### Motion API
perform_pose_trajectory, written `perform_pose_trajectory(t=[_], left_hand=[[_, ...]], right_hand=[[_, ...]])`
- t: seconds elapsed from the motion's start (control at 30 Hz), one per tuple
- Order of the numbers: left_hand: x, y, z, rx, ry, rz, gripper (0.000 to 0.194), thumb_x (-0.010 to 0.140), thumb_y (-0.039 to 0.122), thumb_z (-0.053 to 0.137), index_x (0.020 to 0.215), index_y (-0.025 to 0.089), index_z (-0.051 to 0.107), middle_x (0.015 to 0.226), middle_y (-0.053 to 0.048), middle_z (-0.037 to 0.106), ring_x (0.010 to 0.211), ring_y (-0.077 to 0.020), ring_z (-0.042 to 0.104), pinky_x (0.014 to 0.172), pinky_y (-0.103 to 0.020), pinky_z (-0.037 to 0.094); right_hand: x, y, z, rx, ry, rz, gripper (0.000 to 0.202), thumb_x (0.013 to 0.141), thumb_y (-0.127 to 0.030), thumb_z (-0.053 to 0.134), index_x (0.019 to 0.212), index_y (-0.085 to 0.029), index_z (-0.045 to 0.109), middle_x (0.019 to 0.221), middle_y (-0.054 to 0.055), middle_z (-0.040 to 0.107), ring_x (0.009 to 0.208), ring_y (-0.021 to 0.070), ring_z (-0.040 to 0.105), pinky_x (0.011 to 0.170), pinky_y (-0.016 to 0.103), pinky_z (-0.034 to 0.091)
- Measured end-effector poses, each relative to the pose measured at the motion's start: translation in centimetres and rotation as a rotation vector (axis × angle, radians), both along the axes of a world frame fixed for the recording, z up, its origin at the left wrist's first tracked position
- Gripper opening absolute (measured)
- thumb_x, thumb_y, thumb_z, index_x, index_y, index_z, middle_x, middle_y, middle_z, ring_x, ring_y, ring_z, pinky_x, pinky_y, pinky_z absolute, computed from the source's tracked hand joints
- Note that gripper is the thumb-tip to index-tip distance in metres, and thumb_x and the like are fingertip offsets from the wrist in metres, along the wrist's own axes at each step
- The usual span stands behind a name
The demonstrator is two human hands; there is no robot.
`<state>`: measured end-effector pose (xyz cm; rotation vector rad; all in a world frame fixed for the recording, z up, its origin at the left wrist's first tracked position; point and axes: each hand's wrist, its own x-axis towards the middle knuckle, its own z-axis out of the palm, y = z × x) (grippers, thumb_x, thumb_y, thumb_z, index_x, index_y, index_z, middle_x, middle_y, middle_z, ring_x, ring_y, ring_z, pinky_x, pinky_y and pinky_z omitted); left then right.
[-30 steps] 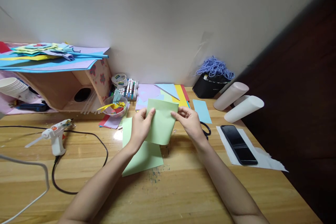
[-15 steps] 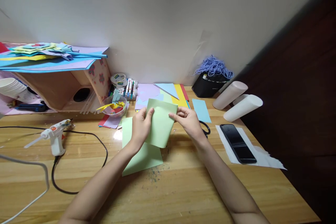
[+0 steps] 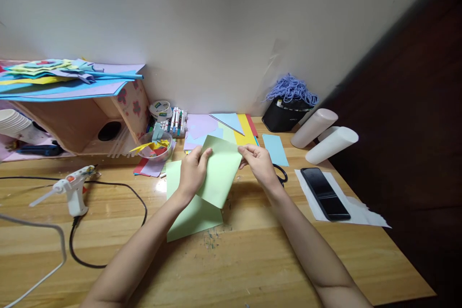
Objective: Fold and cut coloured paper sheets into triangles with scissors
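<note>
A light green sheet of paper [image 3: 219, 173] is held up above the table between both hands. My left hand [image 3: 193, 171] grips its left side, thumb on the front face and the other fingers hidden behind. At its upper right edge my right hand [image 3: 258, 161] pinches the paper between thumb and fingers. Below, a second light green sheet [image 3: 195, 221] lies flat on the table, partly covered by the left hand and the held sheet. Beside my right wrist show the black handles of scissors [image 3: 282, 174]; their blades are hidden.
On the left are a glue gun [image 3: 75, 190] with its black cord and a pink box [image 3: 133, 106] topped with coloured paper. Behind lie a bowl of scraps [image 3: 159, 151], markers [image 3: 176, 120] and coloured sheets [image 3: 202, 125]. Rightward are a phone [image 3: 325, 195], white rolls [image 3: 332, 145] and a black holder [image 3: 285, 118].
The held green sheet has turned slightly, its right edge more slanted and its lower corner now pointed. My right thumb has shifted to the upper right corner. The whole view moved slightly.
</note>
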<state>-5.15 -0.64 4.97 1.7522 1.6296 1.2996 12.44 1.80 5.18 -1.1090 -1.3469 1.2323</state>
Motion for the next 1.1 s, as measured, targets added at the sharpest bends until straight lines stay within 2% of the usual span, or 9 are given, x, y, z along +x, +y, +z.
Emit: perform_pose_trajectory(t=[0.13,0.23,0.33,0.5,0.6,0.77,0.83,0.97,1.1], left_hand=[[0.2,-0.2,0.2,-0.011,-0.026,0.006,0.033,0.083,0.035,0.042,0.057,0.018,0.029,0.052,0.006,0.027,0.05,-0.0087,0.028,0.049,-0.022,0.023],[0.2,-0.4,0.3,-0.026,-0.059,0.045,0.032,0.082,0.037,0.042,0.058,0.018,0.035,0.053,0.005,0.031,0.051,-0.0087,0.031,0.049,-0.021,0.024],[0.0,-0.3,0.4,-0.079,-0.122,0.053,0.034,0.08,0.041,0.044,0.057,0.017,0.039,0.052,0.005,0.036,0.05,-0.0086,0.034,0.047,-0.021,0.025],[-0.9,-0.1,1.3,-0.482,-0.365,-0.26,0.036,0.071,0.048,0.054,0.08,0.013,0.059,0.072,-0.004,0.062,0.062,-0.016,0.055,0.052,-0.023,0.039],[-1.4,0.0,1.8,-0.627,-0.417,-0.39,0.04,0.065,0.044,0.061,0.089,0.012,0.062,0.083,-0.009,0.066,0.071,-0.0213,0.061,0.056,-0.027,0.045],[-1.5,0.2,1.6,-0.516,-0.372,-0.303,0.035,0.064,0.039,0.062,0.085,0.01,0.065,0.08,-0.009,0.068,0.065,-0.0203,0.061,0.052,-0.026,0.046],[-1.5,0.2,1.6,-0.496,-0.36,-0.28,0.033,0.065,0.038,0.062,0.084,0.011,0.065,0.079,-0.008,0.068,0.063,-0.0188,0.06,0.049,-0.025,0.045],[-1.5,0.2,1.8,-0.504,-0.359,-0.274,0.031,0.065,0.038,0.061,0.081,0.012,0.064,0.078,-0.007,0.068,0.061,-0.017,0.06,0.049,-0.023,0.044],[-1.6,0.4,1.9,-0.485,-0.366,-0.23,0.035,0.064,0.041,0.061,0.08,0.011,0.063,0.077,-0.007,0.067,0.061,-0.0173,0.059,0.049,-0.024,0.044]], right_hand=[[-0.1,0.0,0.1,-0.021,0.057,0.026,0.031,0.072,-0.046,0.056,0.074,-0.015,0.06,0.056,-0.001,0.058,0.052,0.0125,0.057,0.053,0.025,0.05],[-0.3,-0.2,0.4,-0.1,0.044,0.183,0.036,0.065,-0.041,0.065,0.088,-0.014,0.06,0.062,0.0,0.062,0.061,0.0144,0.059,0.061,0.028,0.05],[-0.5,-0.3,0.4,-0.162,0.018,0.21,0.03,0.065,-0.04,0.065,0.076,-0.012,0.061,0.068,0.003,0.065,0.064,0.0156,0.06,0.061,0.028,0.049],[0.0,-0.1,0.5,-0.131,-0.024,0.131,0.029,0.065,-0.041,0.064,0.066,-0.012,0.059,0.064,0.002,0.064,0.061,0.015,0.059,0.058,0.027,0.048],[0.3,0.0,0.7,-0.126,-0.042,0.108,0.03,0.065,-0.042,0.064,0.067,-0.012,0.059,0.064,0.003,0.063,0.06,0.0151,0.059,0.056,0.027,0.047],[0.0,-0.2,0.7,-0.183,0.036,0.228,0.033,0.068,-0.042,0.061,0.084,-0.013,0.06,0.073,0.004,0.065,0.063,0.0151,0.06,0.057,0.026,0.048],[-0.2,-0.2,0.5,-0.205,0.035,0.264,0.031,0.068,-0.041,0.062,0.081,-0.013,0.059,0.071,0.003,0.065,0.062,0.014,0.06,0.056,0.025,0.048],[-0.5,-0.2,0.0,-0.201,0.024,0.182,0.031,0.068,-0.044,0.061,0.067,-0.013,0.055,0.06,0.0,0.06,0.054,0.0118,0.056,0.051,0.024,0.046],[-0.6,-0.2,-0.1,-0.213,-0.008,0.255,0.033,0.071,-0.047,0.057,0.069,-0.015,0.054,0.059,0.0,0.059,0.052,0.0121,0.057,0.049,0.024,0.046]])
